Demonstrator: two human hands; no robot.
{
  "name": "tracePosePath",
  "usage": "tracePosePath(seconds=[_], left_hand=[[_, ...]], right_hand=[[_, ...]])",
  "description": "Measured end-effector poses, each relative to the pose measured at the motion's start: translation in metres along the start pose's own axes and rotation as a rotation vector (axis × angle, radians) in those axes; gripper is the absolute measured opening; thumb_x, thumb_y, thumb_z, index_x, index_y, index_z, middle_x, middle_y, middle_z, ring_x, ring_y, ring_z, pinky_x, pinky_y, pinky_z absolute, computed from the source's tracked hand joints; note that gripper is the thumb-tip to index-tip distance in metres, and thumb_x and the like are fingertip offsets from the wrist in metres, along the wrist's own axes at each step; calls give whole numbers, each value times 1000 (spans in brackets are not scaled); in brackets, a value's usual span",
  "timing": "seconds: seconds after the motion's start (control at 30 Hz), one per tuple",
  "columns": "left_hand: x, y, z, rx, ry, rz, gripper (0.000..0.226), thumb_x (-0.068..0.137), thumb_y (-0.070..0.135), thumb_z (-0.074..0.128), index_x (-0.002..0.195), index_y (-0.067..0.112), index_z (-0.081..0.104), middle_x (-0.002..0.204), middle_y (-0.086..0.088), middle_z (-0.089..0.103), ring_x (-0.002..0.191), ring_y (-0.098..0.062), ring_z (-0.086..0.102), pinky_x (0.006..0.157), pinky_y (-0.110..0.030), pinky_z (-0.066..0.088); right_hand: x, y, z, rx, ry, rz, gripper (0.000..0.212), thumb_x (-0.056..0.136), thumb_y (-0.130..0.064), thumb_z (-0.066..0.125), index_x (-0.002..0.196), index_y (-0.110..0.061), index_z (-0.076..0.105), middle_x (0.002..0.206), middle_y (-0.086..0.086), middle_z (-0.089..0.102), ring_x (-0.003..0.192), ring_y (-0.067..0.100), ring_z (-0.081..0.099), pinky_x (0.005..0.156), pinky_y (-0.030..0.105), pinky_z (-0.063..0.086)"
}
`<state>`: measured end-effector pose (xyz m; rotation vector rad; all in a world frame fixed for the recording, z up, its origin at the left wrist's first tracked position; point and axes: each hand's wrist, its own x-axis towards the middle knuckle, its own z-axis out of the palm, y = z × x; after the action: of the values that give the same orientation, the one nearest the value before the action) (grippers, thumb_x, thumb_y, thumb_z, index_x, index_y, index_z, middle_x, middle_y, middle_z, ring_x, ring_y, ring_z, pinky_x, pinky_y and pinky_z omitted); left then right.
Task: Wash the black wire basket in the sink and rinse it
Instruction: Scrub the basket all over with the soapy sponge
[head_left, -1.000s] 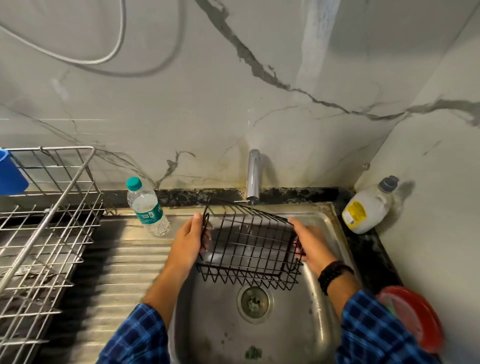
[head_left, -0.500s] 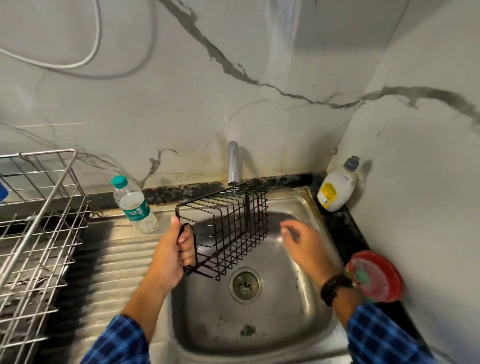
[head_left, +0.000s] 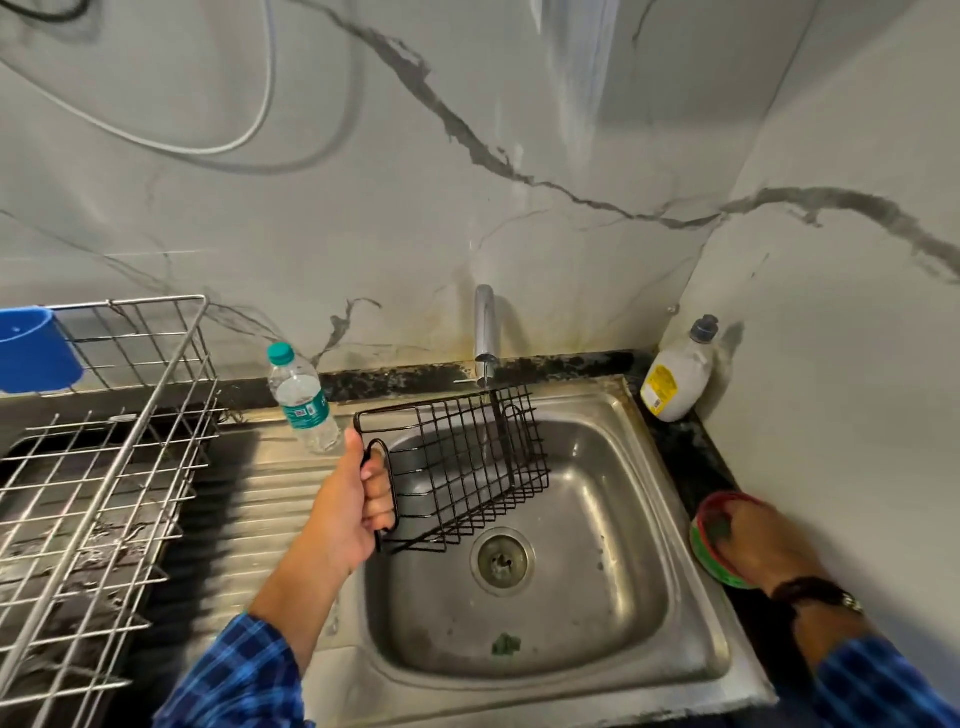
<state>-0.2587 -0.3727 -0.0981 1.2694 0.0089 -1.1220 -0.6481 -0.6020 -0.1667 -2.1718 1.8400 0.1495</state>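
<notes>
While the black wire basket (head_left: 462, 467) hangs tipped on its side over the back left part of the sink (head_left: 613, 597), clear of the basin floor and with its far end right under the tap (head_left: 485, 327), I read this as the wetting step. The open mesh is turned so water from the spout can fall through it. A thin stream seems to drop through the wires, though it is too faint for me to be sure.

My left hand (head_left: 353, 509) carries the whole weight. Its fingers (head_left: 376, 488) are curled tight round the loop handle at the basket's near end, the thumb points up by the top wire, and the forearm comes in low across the draining board (head_left: 244, 499). Holding it one-handed makes sense, since it frees the other side to fetch a scrubber.

My right hand (head_left: 763, 540) is well apart from the basket, down on the bench (head_left: 691, 457) by the sink's right edge, palm down over a red-rimmed dish (head_left: 701, 519) with something green inside. Its fingers are blurred and partly hidden there, so I cannot tell whether they hold anything. I judge the washing has barely begun, as no suds show on the wires.

Further out, a white soap bottle (head_left: 675, 379) stands in the bench's back right corner. A clear water bottle (head_left: 301, 405) stands at the back edge near the basket's handle end. A steel dish rack (head_left: 130, 415) with a blue cup (head_left: 31, 348) fills the left end.
</notes>
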Motion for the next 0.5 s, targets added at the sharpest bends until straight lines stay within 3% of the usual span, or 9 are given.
tracePosePath(seconds=[0.1,0.2,0.3,0.33,0.4,0.5], left_hand=[[-2,-2,0,-69,33,-15,61,96,68,37,53,24,36,47,11,19,34,-6,12,35,-22,7],[-2,-5,-4,-129,24,-39,61,95,69,37,53,24,35,47,11,19,33,-5,13,33,-21,8],[-4,-10,-5,-160,10,-60,62,93,71,38,53,24,36,48,11,18,34,-5,13,33,-20,7],[-6,-11,-4,-169,11,-61,62,92,72,38,53,24,37,48,11,18,35,-5,13,33,-20,7],[-8,-14,-3,-184,13,-60,62,92,71,39,53,24,37,48,11,19,35,-5,13,32,-20,8],[-10,-18,-3,-211,13,-44,61,93,70,38,54,24,38,48,11,20,34,-6,14,30,-20,10]], right_hand=[[1,0,8,30,46,-42,29,82,-32,73,109,-22,74,112,7,72,102,28,66,90,28,48],[0,-3,7,161,-5,-12,22,93,-7,61,112,-9,73,117,17,67,108,32,61,82,24,38],[0,2,10,122,-52,-89,24,91,2,59,110,0,73,114,20,69,110,37,61,72,14,39],[-3,-1,8,130,-69,-123,23,90,2,61,108,-2,75,113,20,70,108,37,63,75,16,41],[-9,-3,3,147,-48,-138,23,86,0,69,103,-12,78,110,18,72,98,32,66,85,22,43],[10,23,15,186,-75,-94,31,85,-16,73,93,-46,74,111,12,73,94,30,68,87,31,50]])
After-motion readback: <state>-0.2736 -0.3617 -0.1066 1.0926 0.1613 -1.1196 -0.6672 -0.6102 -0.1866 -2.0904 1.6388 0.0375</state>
